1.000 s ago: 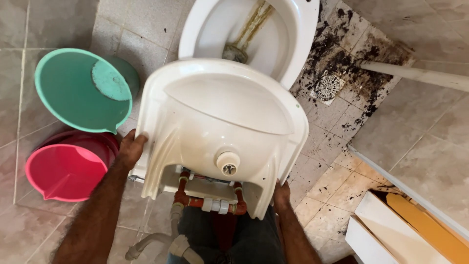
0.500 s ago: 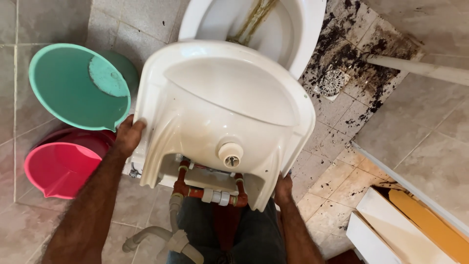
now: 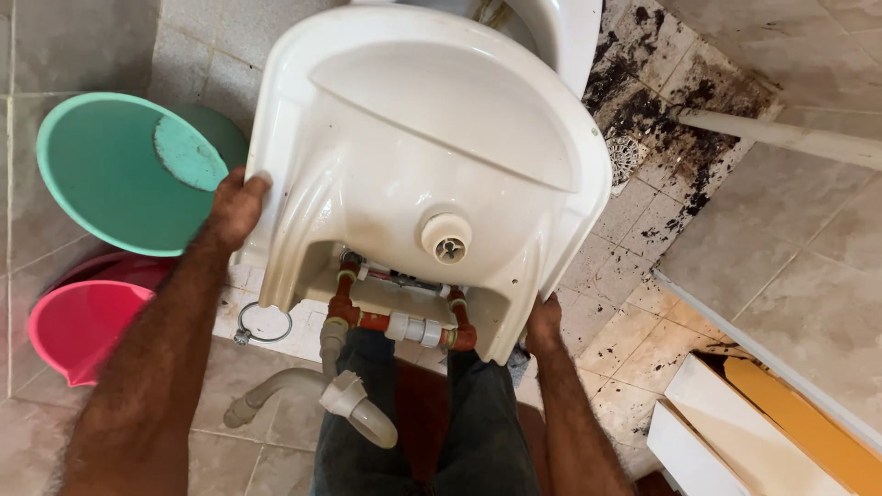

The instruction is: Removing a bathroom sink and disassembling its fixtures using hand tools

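A white ceramic washbasin (image 3: 432,156) is held up off the tiled floor (image 3: 790,276), turned so that its underside and drain fitting (image 3: 446,239) face the camera; its long axis runs from the left hand to the right hand, with the rounded front rim tipped away toward the toilet (image 3: 560,37) beyond it. The left hand (image 3: 237,207) is clamped on the basin's left edge, fingers (image 3: 253,182) curled closed around the rim. The right hand (image 3: 544,323) is set under the basin's lower right corner; it is seen from the back, so it cannot be told how far its fingers are wrapped, only that the corner is touched and borne. Both hands are in contact, one at each end. Just below the drain fitting, red and white pipe fittings (image 3: 404,323) are seen against the basin's back edge. Left of the basin a green bucket (image 3: 119,174) stands, with a pink bucket (image 3: 78,326) below it. Under the basin, a metal ring (image 3: 264,323) and a grey waste hose (image 3: 276,390) lie on the floor, beside the person's legs.
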